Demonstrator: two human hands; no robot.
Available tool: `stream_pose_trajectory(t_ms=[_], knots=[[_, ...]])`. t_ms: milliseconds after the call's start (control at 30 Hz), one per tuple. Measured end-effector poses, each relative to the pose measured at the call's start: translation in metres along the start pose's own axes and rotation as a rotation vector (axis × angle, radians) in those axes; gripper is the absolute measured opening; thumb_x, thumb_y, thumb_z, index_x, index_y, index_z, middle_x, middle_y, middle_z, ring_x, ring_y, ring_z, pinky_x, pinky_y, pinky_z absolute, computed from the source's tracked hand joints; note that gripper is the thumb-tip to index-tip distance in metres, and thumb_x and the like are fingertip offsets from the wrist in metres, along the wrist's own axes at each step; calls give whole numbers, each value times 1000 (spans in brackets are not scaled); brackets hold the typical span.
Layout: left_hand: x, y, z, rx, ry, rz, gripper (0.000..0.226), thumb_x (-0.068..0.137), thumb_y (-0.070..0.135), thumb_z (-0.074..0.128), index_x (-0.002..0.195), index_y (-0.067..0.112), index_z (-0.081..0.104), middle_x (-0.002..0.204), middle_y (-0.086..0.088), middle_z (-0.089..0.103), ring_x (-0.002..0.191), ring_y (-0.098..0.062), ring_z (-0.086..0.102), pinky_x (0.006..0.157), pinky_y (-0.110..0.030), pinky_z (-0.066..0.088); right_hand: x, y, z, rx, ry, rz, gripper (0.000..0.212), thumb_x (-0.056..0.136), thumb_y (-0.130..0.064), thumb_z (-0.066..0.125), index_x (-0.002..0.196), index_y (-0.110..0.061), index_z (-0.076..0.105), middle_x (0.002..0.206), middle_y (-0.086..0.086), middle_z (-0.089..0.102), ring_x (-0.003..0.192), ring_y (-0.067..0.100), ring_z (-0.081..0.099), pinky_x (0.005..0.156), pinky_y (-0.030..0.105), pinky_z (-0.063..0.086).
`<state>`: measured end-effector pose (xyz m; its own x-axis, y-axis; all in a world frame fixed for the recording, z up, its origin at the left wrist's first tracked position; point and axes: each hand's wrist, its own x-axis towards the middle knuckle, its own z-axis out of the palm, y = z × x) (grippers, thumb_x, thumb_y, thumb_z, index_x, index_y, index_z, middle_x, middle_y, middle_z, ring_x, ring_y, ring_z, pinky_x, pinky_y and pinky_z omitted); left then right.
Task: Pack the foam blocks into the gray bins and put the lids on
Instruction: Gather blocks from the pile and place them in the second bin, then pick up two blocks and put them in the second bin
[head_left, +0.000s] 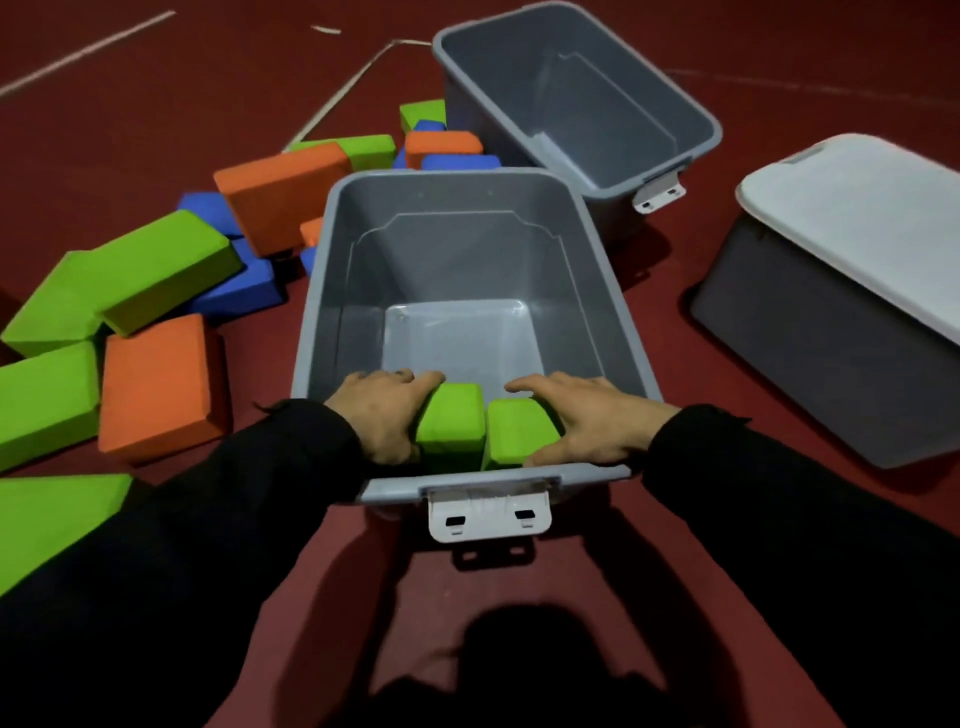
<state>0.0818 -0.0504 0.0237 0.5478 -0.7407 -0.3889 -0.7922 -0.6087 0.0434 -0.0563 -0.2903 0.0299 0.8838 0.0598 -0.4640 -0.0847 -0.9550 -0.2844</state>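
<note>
Green foam blocks, two rectangular ones (451, 418) (519, 431), going into near end of open gray plastic bin (332, 291). Left hand (384, 410) grips one, right hand (582, 415) other. Packing barely started imo. Next: let go, grab more from loose foam block pile (156, 291) left of bin.

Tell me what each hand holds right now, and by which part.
Left hand grips one green block by its left side; right hand grips another green block by its right side.
</note>
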Motion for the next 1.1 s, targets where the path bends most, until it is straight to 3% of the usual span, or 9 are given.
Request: stream_pose_trajectory(t_ms=[100,200,300,467,667,800,900,1000,1100], knots=[[-6,-9,7,-94,12,101,78,68,62,72,136,42,39,122,4,57,114,-25,58,92,-41,51,0,3,2,19,65,-33,85,79,-70,69,151,-43,34,134,-1,55,123,24,56,107,47,41],[-15,-11,16,-267,-76,102,69,76,83,44,134,45,44,113,9,54,111,-20,56,99,-41,46,5,3,4,-22,51,-52,87,71,-82,56,148,-46,36,133,-3,58,123,23,56,105,45,42],[-17,-4,19,-243,-158,60,58,85,80,32,131,45,40,111,11,47,112,-21,55,99,-45,45,11,-5,2,-90,-17,10,79,82,-89,28,148,-45,34,137,2,54,129,28,52,112,50,34],[-21,7,14,-199,22,48,50,91,79,35,109,34,50,109,7,63,98,-23,60,82,-42,48,10,-13,7,-38,94,61,79,83,-87,7,126,-38,51,120,3,62,118,28,59,103,51,40],[-15,7,10,-156,51,-28,83,87,86,26,146,31,45,143,5,57,126,-26,58,97,-46,48,13,-16,5,17,356,50,71,89,-78,20,121,-33,64,116,-3,71,107,22,66,95,42,47],[-20,0,2,-173,94,-49,82,87,85,27,150,33,39,142,6,58,125,-24,58,100,-48,48,21,-21,3,12,383,75,67,88,-79,22,116,-35,65,116,-7,69,106,23,66,87,41,52],[-40,-4,-6,-290,303,-22,75,91,80,28,145,31,47,137,7,60,123,-19,59,99,-45,50,23,-36,-6,68,453,17,54,90,-73,36,111,-35,68,112,-10,69,104,20,66,87,41,53],[-75,-27,-5,-490,683,-12,49,98,58,46,129,22,61,122,4,66,114,-17,62,95,-40,51,27,-72,-26,96,490,-107,28,92,-53,54,104,-33,70,104,-11,71,98,16,67,86,42,54],[-116,-67,9,-618,921,-178,26,99,34,56,115,16,66,108,1,67,98,-14,63,87,-35,51,38,-132,-45,140,481,-271,16,94,-40,60,99,-31,72,100,-12,72,93,12,67,84,39,53]])
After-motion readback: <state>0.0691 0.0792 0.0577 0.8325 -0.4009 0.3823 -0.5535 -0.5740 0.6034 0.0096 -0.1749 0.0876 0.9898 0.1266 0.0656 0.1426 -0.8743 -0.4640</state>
